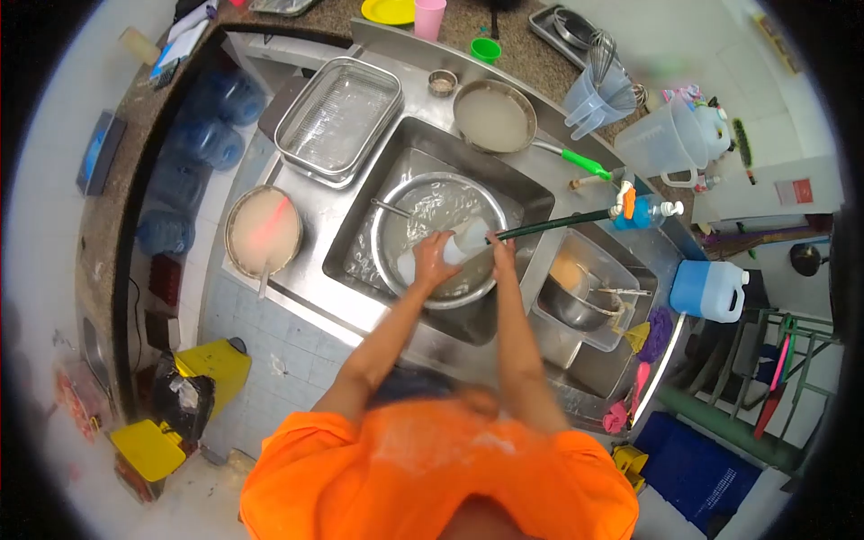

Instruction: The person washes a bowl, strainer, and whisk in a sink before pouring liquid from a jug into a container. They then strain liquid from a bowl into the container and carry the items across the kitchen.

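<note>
My left hand (434, 261) is closed around a whitish, translucent plastic container (471, 237), tilted over a large round metal bowl (385, 193) of water. My right hand (503, 258) grips the end of a dark green hose (558, 222) at the container's mouth. The hose runs from the tap at the right. The bowl sits in a steel sink basin (526, 177) that also has water in it. A metal handle (390, 208) leans over the bowl's left rim. My fingers partly hide the container and the hose tip.
A wire basket in a tray (301, 135) and a pan of cloudy liquid (493, 117) stand behind the sink. At left is a pot of pinkish liquid (252, 238). The right basin holds a plastic tub (607, 256) with a metal pot (576, 306). A blue jug (702, 290) stands farther right.
</note>
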Available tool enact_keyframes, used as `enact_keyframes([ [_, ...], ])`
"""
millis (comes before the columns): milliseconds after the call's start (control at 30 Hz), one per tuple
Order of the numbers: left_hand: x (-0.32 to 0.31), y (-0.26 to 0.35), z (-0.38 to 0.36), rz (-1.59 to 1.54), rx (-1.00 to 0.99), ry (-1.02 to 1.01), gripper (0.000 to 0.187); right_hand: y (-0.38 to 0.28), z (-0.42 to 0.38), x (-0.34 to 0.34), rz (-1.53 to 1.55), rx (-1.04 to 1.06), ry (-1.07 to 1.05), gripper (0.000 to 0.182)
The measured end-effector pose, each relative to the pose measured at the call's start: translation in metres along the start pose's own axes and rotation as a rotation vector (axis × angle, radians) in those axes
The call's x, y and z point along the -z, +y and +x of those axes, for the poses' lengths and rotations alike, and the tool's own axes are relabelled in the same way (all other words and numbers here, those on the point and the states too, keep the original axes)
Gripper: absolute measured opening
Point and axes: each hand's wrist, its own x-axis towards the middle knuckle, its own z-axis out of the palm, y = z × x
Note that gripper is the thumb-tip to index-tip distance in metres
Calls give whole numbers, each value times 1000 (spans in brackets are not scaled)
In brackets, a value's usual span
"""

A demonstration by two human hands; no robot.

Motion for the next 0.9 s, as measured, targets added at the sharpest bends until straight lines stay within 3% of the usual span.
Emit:
enact_keyframes([
  [67,-7,3,-2,-22,-53,21,71,-39,-35,-9,-10,-220,58,65],
  [100,-12,3,-2,-75,-100,50,71,-34,-31,-7,-16,-224,59,65],
  [167,-21,3,-2,-131,-142,81,72,-28,-15,-1,310,-359,-64,78],
  [233,-29,2,-1,-108,-245,124,80,-17,2,11,210,-322,-45,81],
  [333,-22,12,8,-163,-172,49,88,-41,-9,15,92,-254,31,84],
  [467,-13,1,15,-159,-221,-48,93,-24,-5,26,120,-92,72,76],
  [500,-18,-7,14,-267,-120,-28,93,-25,-8,29,149,0,101,72],
  [567,-47,-46,11,-383,65,20,101,-44,-26,30,141,-20,119,69],
  [600,-49,-50,11,-384,68,12,101,-55,-39,25,140,-38,130,66],
  [667,-47,-51,12,-627,642,-142,106,-56,-44,17,155,-17,196,64],
  [733,-42,-46,10,-715,682,-256,109,-57,-49,13,168,4,260,62],
  [800,-19,-21,14,-979,929,-346,108,-55,-51,12,175,23,258,62],
  [900,-19,-25,17,-1049,953,-424,107,-54,-50,15,117,12,262,58],
])
